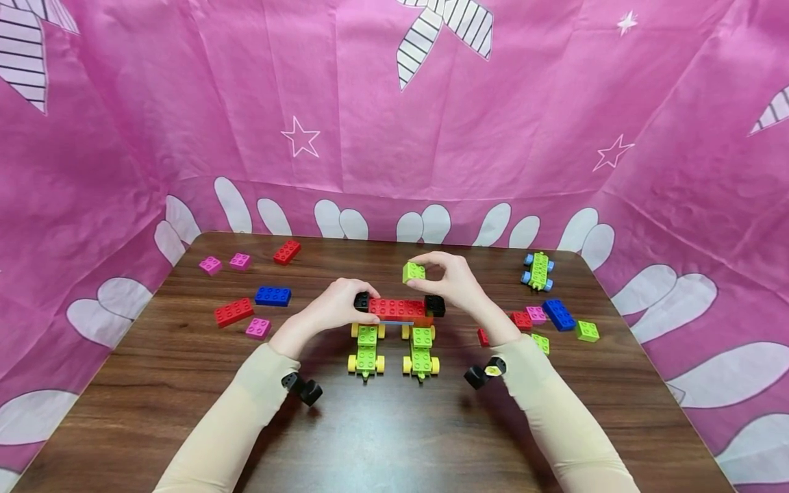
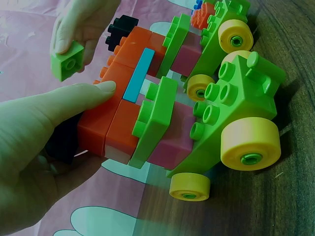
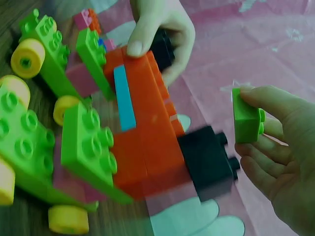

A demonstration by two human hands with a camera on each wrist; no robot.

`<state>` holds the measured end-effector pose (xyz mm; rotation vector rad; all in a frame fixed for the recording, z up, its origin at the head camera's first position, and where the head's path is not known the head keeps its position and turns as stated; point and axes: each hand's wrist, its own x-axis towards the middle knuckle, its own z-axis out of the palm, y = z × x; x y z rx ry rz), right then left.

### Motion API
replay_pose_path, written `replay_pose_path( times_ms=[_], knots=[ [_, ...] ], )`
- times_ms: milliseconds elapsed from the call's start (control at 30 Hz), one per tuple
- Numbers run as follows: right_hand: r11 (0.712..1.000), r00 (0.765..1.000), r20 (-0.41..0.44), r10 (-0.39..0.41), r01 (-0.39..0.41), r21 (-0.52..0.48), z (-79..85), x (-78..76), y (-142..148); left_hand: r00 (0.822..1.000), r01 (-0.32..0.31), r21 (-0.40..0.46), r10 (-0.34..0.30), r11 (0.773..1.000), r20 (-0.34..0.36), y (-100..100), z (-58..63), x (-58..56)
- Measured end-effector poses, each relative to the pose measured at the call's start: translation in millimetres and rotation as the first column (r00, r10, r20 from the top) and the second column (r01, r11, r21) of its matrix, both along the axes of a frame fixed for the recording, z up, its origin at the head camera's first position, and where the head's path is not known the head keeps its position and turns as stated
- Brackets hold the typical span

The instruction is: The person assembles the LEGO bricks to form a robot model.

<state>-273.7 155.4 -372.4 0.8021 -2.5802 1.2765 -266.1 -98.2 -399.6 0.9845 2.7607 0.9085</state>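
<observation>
On the table stands a build of toy bricks on two lime-green wheeled bases with yellow wheels. A long red brick spans its top, with a black brick at each end. Pink and flat green bricks sit below, and a thin blue piece shows on the near side. My left hand grips the build's left end, thumb on the red side. Beyond the build's right part, my right hand pinches a small lime-green brick in the air, apart from the build.
Loose red, blue and pink bricks lie on the left, including a blue one. To the right are more loose bricks, among them a blue brick, and a green car base with blue wheels. A pink curtain surrounds the table's back and sides.
</observation>
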Motion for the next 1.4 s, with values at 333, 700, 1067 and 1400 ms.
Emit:
replay_pose_path(
  times_ms=[333, 700, 1067, 1400],
  knots=[
    [0.998, 0.996, 0.085, 0.033, -0.037, 0.048, -3.3, 1.3, -24, 1.0, 0.0, -0.003, 0.0, 1.0, 0.006, -1, -2.3, -0.8],
    [0.982, 0.992, 0.094, 0.08, -0.094, 0.163, -6.5, 8.5, -33, 1.0, 0.007, 0.007, -0.007, 1.0, 0.002, -2, -4.3, -2.9],
    [0.973, 0.992, 0.092, 0.081, -0.099, 0.209, -8.1, 13.3, -37, 1.0, 0.01, 0.013, -0.01, 1.0, 0.003, -2, -4.1, -3.0],
    [0.966, 0.994, 0.048, 0.095, -0.104, 0.237, -11.7, 12.7, -41, 1.0, -0.001, 0.013, 0.0, 1.0, 0.008, -2, -5.1, -2.1]
  ],
)
